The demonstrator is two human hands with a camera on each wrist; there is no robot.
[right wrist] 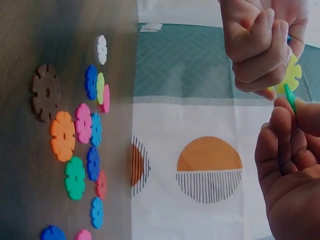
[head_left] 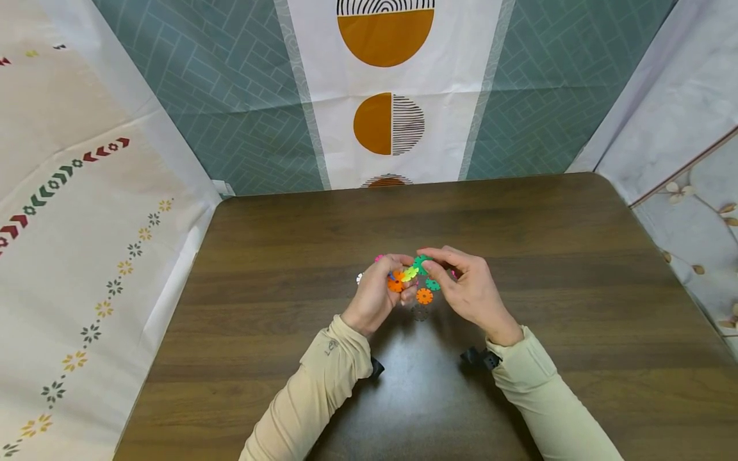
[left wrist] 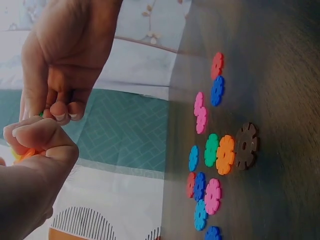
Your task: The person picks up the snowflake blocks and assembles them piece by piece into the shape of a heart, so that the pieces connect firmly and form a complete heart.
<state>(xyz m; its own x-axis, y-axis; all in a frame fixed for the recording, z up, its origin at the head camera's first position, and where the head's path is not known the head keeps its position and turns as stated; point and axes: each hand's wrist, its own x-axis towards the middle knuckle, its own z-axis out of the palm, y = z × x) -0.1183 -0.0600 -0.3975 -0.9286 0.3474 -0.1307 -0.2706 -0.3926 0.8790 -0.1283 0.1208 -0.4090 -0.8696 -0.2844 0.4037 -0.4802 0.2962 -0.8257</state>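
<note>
Both hands are raised over the table, close together. My left hand (head_left: 373,296) grips a small joined group of flower-shaped notched discs: an orange disc (head_left: 396,283) and a yellow-green disc (head_left: 410,274). A bit of blue shows by its fingers, mostly hidden. Between thumb and fingertips, my right hand (head_left: 474,293) pinches a green notched disc (head_left: 421,262). In the right wrist view the green disc (right wrist: 289,96) is edge-on, right at the rim of the yellow-green disc (right wrist: 292,76). Fingers cover most of the group in the left wrist view.
Below the hands, several loose discs lie on the brown table (head_left: 277,333), including a brown disc (left wrist: 246,146), an orange disc (left wrist: 225,155), a green disc (left wrist: 211,150) and a pink disc (left wrist: 212,196). A white disc (right wrist: 102,49) lies farther left. Cloth hangs behind the table.
</note>
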